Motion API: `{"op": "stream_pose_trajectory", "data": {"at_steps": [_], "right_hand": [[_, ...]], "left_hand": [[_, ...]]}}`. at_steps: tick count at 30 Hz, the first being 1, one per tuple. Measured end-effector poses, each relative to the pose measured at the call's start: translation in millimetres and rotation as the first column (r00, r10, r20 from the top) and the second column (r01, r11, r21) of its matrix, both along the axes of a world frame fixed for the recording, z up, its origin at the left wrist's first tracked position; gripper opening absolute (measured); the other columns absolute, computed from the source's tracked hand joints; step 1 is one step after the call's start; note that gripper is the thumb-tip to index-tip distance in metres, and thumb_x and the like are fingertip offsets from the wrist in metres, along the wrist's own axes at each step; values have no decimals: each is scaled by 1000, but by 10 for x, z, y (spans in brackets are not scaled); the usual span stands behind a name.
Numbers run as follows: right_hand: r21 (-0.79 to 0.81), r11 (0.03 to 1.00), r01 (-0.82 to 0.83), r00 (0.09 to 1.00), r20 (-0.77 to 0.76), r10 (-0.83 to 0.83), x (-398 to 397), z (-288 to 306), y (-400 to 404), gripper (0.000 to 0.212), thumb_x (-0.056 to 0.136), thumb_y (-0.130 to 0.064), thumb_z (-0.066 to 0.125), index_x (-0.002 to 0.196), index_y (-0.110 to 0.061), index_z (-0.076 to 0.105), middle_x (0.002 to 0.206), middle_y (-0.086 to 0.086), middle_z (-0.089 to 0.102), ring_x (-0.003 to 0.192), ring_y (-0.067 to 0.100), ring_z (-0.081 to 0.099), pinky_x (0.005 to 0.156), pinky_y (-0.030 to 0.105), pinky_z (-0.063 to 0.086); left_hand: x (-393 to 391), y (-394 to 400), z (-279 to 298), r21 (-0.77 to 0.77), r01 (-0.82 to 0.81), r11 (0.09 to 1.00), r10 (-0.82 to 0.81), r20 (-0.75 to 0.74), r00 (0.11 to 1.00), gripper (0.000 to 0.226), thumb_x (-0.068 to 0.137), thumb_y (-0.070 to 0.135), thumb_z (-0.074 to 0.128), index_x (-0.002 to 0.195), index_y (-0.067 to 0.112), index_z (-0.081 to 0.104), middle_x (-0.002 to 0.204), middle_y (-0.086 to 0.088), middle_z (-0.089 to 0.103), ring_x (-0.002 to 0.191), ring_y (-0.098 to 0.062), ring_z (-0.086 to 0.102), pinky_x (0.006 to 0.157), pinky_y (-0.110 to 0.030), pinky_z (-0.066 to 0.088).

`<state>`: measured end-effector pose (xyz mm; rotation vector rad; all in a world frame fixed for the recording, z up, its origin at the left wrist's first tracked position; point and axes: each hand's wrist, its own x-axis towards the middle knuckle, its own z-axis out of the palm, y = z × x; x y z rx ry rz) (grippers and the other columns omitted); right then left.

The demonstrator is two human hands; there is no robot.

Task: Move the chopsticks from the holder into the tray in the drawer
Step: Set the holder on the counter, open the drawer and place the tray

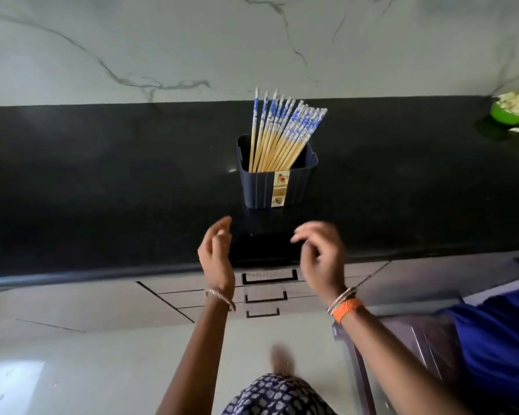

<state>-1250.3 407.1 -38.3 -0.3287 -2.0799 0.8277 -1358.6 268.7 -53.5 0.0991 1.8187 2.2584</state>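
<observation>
Centre frame, I see blue-patterned bamboo chopsticks fanned in a dark blue plastic holder: light, stiff, slippery; I'd bunch them mid-shaft. Left hand and right hand hover empty, fingers relaxed.

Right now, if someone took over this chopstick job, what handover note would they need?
Left hand and right hand: both empty, fingers loosely curled, raised over the counter edge in front of the holder.
Chopsticks: all standing in the dark holder on the black counter.
Drawers below: closed; tray not visible.
Done: nothing.
Left: open the drawer, move the chopsticks into the tray.
</observation>
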Motion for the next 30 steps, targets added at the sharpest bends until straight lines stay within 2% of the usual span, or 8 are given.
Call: {"op": "stream_pose_trajectory", "data": {"at_steps": [2,4,8,11,14,19,26,30], "right_hand": [[253,925,-285,939,270,215,146,-182,-250,22,75,1,49,72,-7,69,82,6,67,83,21,61,73,27,51],[222,862,-456,734,642,223,134,-402,-448,24,78,-4,52,93,-8,71,99,8,70,98,25,64,83,33,54],[12,957,-289,458,880,128,-166,-819,-483,32,94,-14,38,115,-6,61,123,13,62,113,29,59,92,35,48],[-133,973,-191,325,926,190,-355,-1026,-445,35,97,-25,36,114,-13,65,127,11,61,116,30,58,94,33,46],[-187,978,-94,349,914,208,-358,-1184,-454,26,93,-26,40,86,-20,64,109,14,67,103,32,61,79,30,42],[-154,988,-17,401,904,148,-229,-1252,-584,24,84,-20,45,60,-15,46,95,17,68,92,33,62,70,28,35],[-131,990,-43,395,908,137,184,-1244,-850,25,88,-19,45,89,-7,66,102,19,68,98,36,63,79,33,46],[-19,991,-131,408,910,71,753,-1165,-1103,26,92,-21,43,104,-9,62,109,14,67,104,34,62,84,35,46]], "left_hand": [[325,-189,-104,-5,43,999,-43,-44,998,33,86,19,42,106,9,66,114,-9,68,109,-17,63,94,-27,52],[525,-318,-183,-36,78,996,-80,-31,996,33,84,18,43,103,7,67,112,-11,69,109,-21,63,96,-34,51],[531,-406,-188,-146,150,978,-165,-98,981,38,80,13,42,106,1,67,112,-11,69,107,-18,64,94,-30,50],[418,-429,-241,-258,190,947,-246,-204,948,37,80,12,44,107,9,68,94,13,71,77,-5,61,72,-11,49],[411,-462,-259,-374,206,904,-320,-274,907,39,78,11,44,109,9,68,96,5,73,75,-14,62,68,-16,50],[466,-450,-238,-611,137,779,-456,-403,794,44,76,9,45,116,9,64,124,-11,64,120,-17,57,103,-35,46],[643,-379,-440,-804,87,588,-620,-380,686,54,90,7,42,142,11,31,155,-8,23,145,-22,15,116,-31,16],[954,-419,-615,-960,-53,274,-717,-241,654,50,96,35,29,143,18,30,158,-7,12,146,-25,9,117,-40,15]]}}
